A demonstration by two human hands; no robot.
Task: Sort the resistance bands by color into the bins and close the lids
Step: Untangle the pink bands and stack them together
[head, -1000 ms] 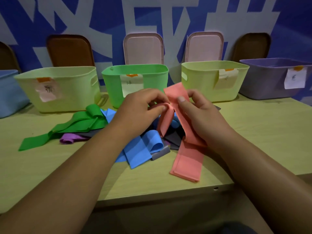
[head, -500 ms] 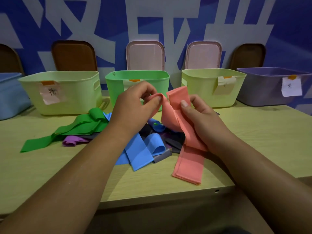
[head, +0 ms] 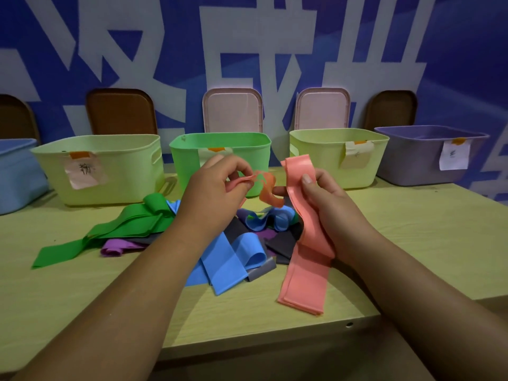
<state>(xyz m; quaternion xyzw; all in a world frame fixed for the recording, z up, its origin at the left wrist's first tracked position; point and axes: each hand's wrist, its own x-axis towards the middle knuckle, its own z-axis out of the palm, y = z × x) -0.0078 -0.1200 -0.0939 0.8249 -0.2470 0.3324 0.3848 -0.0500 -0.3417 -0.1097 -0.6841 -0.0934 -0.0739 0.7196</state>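
Over the pile (head: 233,259), left hand (head: 217,188) pinches the salmon band (head: 305,270) at its twisted end, right hand (head: 330,204) grips its middle; left forearm (head: 154,270) hides bands beneath.

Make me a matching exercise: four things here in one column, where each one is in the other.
1 pink band
2 green band
3 purple bin
4 blue bin

a far left of the row
b gripped by left hand and right hand
c far right of the row
d flat on the table, left of the pile

Pairs: 1-b, 2-d, 3-c, 4-a
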